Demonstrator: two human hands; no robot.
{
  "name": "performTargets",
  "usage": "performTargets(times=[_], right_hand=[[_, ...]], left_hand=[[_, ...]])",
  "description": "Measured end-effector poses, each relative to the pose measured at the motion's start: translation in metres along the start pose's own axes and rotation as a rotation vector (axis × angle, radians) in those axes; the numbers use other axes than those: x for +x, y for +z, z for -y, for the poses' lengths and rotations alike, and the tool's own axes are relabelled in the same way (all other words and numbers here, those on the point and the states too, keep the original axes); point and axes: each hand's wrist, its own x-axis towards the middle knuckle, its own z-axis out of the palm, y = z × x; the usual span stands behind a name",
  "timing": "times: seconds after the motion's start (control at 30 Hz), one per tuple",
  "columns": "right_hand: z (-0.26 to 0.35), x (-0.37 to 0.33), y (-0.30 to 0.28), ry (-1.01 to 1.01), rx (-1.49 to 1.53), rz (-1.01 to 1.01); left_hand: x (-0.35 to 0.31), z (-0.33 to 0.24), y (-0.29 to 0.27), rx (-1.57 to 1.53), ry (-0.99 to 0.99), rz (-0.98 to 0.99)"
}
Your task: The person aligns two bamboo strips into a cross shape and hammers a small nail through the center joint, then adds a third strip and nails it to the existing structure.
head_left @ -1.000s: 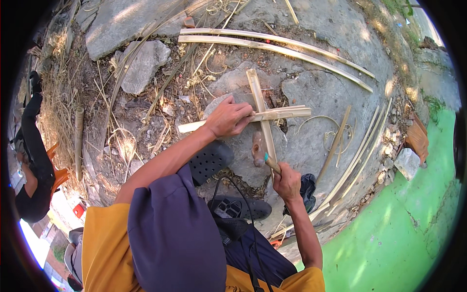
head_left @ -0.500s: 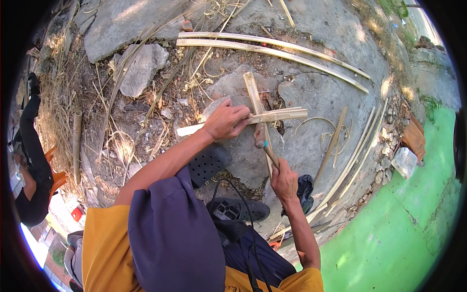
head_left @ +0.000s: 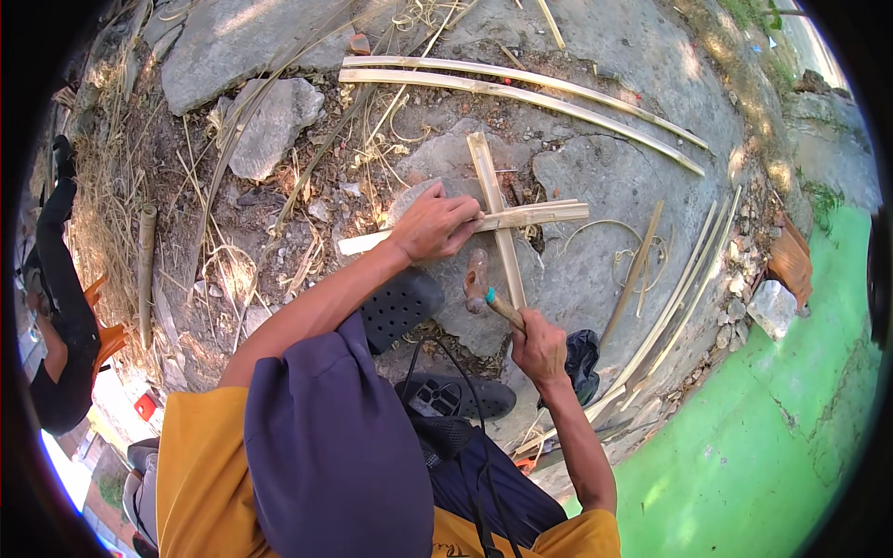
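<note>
Two bare hands at a cross of pale wooden strips, one steadying it, one gripping a hammer

The cross lies on uneven grey stone (head_left: 581,177) before the person: a layered crosswise strip (head_left: 549,215) passes over a longer, flat pale strip (head_left: 486,169); the left hand (head_left: 434,224) has its fingers curled down on the crosswise strip just left of the crossing, and whether they pinch a nail cannot be told; the right hand (head_left: 540,348) is closed around the wooden handle of a rusty-headed hammer (head_left: 476,279), its head apart from the crossing; the step looks like hammering the joint, and another blow would call for steady strips and clear left fingertips; beyond lie two long pale strips (head_left: 526,90)
</note>
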Motion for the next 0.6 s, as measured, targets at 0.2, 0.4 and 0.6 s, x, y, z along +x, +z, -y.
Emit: performTargets(times=[0.2, 0.4, 0.6], right_hand=[[-0.009, 0.002, 0.011, 0.106, -0.009, -0.017], [0.002, 0.002, -0.001, 0.054, 0.017, -0.02], [0.004, 0.01, 0.0, 0.227, 0.004, -0.036]], left_hand=[[0.001, -0.001, 0.0, -0.008, -0.003, 0.013], [0.0, 0.0, 0.0, 0.026, 0.001, 0.01], [0.0, -0.001, 0.004, 0.013, 0.007, -0.012]])
